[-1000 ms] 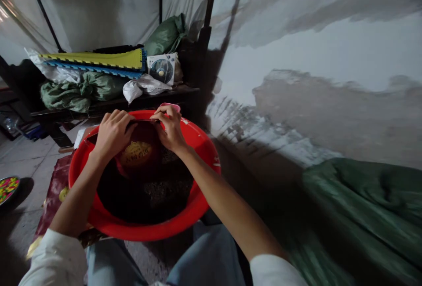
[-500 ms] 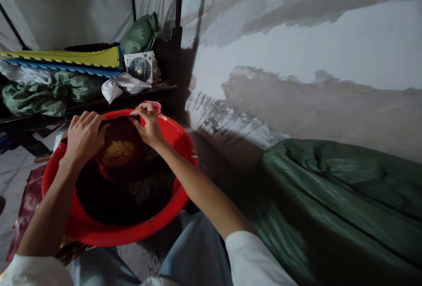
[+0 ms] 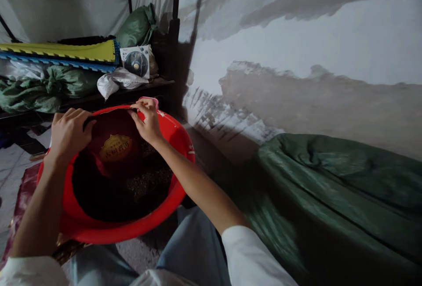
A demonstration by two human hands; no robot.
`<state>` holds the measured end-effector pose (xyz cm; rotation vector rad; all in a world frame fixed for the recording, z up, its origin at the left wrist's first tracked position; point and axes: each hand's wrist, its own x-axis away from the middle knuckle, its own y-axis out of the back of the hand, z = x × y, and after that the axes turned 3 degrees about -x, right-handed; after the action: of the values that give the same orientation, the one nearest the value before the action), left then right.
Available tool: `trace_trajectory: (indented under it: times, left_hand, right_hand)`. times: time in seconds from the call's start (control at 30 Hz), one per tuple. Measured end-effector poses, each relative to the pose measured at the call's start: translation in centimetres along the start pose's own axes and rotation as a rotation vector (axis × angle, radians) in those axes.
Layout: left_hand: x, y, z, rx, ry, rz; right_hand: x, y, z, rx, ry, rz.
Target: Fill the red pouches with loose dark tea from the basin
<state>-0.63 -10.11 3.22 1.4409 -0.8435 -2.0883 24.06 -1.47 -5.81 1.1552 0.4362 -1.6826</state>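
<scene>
The fingers of the right hand (image 3: 148,121) pinch the top edge of a dark red bag (image 3: 112,124), thumb on the near side and fingertips along the edge. The left hand (image 3: 70,133) is clamped on the other end of that edge, its fingers curled over and its thumb pointing inward; its fingertips are hidden from view. Between the hands the edge is drawn out in a shallow arch, and the bag hangs below it inside a red basin (image 3: 123,232), with a yellow emblem (image 3: 116,148) facing the person. Dark loose material (image 3: 150,184) lies in the basin beside the bag, too dim to identify. A pink item (image 3: 150,99) shows at the far rim, just behind the right hand. Beyond the basin, a dark shelf (image 3: 161,82) bears a white bag (image 3: 127,78), a box-shaped fan (image 3: 136,63), yellow and blue mats (image 3: 82,52) and green sacks (image 3: 136,27). To the right, a large green sack (image 3: 332,198) lies in folds near a patchy wall (image 3: 306,40).
</scene>
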Motion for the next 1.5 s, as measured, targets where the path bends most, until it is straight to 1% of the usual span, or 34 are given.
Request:
trace_trajectory:
  times: [0.1,0.17,0.27,0.4,0.47,0.6,0.7,0.8,0.97,1.07,1.17,1.27,1.37,1.43,1.5]
  left_hand:
    - [0.0,0.1,0.3,-0.025,0.007,0.033]
    - [0.1,0.0,0.8,0.0,0.028,0.031]
    - [0.0,-0.2,1.3,0.051,0.063,0.003]
    - [-0.2,-0.7,1.3,0.046,0.061,-0.036]
    - [-0.3,-0.9,1.5,0.098,0.087,-0.049]
    - [-0.4,-1.2,2.2,0.201,0.166,-0.053]
    - [-0.4,-1.4,2.2,0.159,0.192,-0.029]
    - [-0.4,-1.5,2.1,0.112,0.188,-0.01]
    - [-0.3,-2.1,3.1,0.194,0.182,0.004]
    - [-0.3,-2.0,3.3,0.166,0.193,0.018]
    - [-0.3,-1.9,2.9,0.142,0.207,0.012]
    - [-0.4,-2.2,2.9,0.255,0.209,-0.009]
    - [-0.4,-2.6,3.2,0.387,0.286,0.016]
    - [-0.4,-2.8,3.1,0.421,0.337,0.042]
    - [-0.2,-2.9,2.9,0.417,0.335,0.035]
  right_hand:
    - [0.1,-0.1,0.0,0.019,-0.005,-0.007]
    - [0.2,-0.2,-0.2,0.027,-0.026,-0.047]
    - [0.2,-0.3,-0.6,0.025,-0.072,-0.098]
    - [-0.1,-0.3,-1.1,0.007,-0.071,-0.09]
    - [-0.3,-0.2,-1.4,-0.006,-0.065,-0.096]
    - [-0.4,-0.3,-2.0,0.009,-0.1,-0.116]
    - [-0.3,-0.6,-2.1,0.021,-0.095,-0.129]
    - [-0.2,-0.6,-2.2,0.033,-0.083,-0.114]
    - [-0.2,-0.5,-2.4,0.102,-0.125,-0.108]
    - [-0.2,-0.7,-2.6,0.073,-0.138,-0.129]
    - [-0.2,-0.8,-2.9,0.04,-0.117,-0.139]
    - [-0.1,-0.6,-3.3,0.066,-0.076,-0.155]
    - [0.2,-0.5,-3.8,0.095,-0.049,-0.179]
    - [0.4,-0.4,-4.0,0.072,-0.058,-0.19]
    - [0.6,-0.4,-4.2,0.051,-0.075,-0.178]
